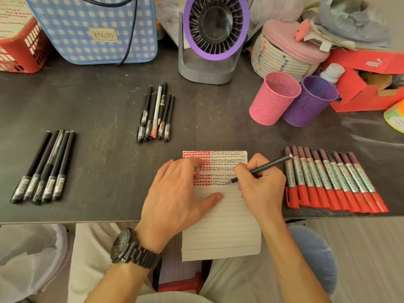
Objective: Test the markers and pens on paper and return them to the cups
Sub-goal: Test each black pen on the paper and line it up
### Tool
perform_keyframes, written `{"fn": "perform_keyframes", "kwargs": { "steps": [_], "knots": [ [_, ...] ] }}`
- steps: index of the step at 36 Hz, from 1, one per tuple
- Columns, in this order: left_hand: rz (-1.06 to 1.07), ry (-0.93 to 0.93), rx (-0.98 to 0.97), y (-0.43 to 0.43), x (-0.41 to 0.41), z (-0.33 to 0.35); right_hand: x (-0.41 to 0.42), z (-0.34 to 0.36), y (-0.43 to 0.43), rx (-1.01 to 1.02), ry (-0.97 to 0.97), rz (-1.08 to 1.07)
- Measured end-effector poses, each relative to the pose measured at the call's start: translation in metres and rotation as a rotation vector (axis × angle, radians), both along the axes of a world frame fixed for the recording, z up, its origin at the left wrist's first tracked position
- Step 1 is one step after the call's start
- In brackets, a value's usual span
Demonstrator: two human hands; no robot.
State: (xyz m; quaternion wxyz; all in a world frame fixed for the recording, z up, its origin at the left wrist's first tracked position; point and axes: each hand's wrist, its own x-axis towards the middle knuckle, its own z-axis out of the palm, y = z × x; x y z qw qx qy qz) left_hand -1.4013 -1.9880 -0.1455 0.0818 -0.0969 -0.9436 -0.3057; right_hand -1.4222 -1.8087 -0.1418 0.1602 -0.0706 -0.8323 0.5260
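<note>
Overhanging the desk (105,176) edge, paper (223,232) takes right hand's (261,185) pen (269,166).

Black pens (43,167), far left of left hand (175,193): 5.
Mixed pens (156,114), beyond the hands: about 8, one white.
Red markers (334,182), beside right hand (260,184): about 10.
Held pen (265,167): 1.
Cups: 2, a pink cup (273,101) and a purple cup (308,103).
Paper (223,232): 1.
</note>
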Motion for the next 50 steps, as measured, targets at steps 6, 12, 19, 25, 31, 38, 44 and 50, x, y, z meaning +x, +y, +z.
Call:
{"fn": "perform_keyframes", "kwargs": {
  "steps": [6,12,19,25,31,38,44,50],
  "knots": [
    [-0.011,-0.009,-0.016,-0.001,0.001,0.003,0.001,0.000,0.003,-0.177,0.046,-0.074],
    [-0.021,-0.010,-0.020,-0.003,0.002,0.002,0.003,0.004,0.001,-0.233,0.131,-0.102],
    [0.007,0.043,0.184,-0.009,0.007,0.004,0.007,0.017,0.002,-0.248,0.164,-0.013],
    [0.064,0.072,0.466,-0.014,0.011,0.002,0.016,0.013,0.003,-0.574,0.054,0.157],
    [0.081,0.089,0.507,-0.015,0.010,0.003,0.019,0.004,0.004,-0.583,0.045,0.157],
    [0.041,0.013,0.464,-0.016,0.004,0.000,0.014,0.007,0.010,-0.596,0.038,0.209],
    [0.047,0.002,0.495,-0.016,0.004,0.004,0.013,0.010,0.013,-0.692,0.047,0.237],
    [0.071,-0.016,0.491,-0.017,0.007,0.008,0.014,0.007,0.017,-0.850,0.022,0.288]
  ]
}}
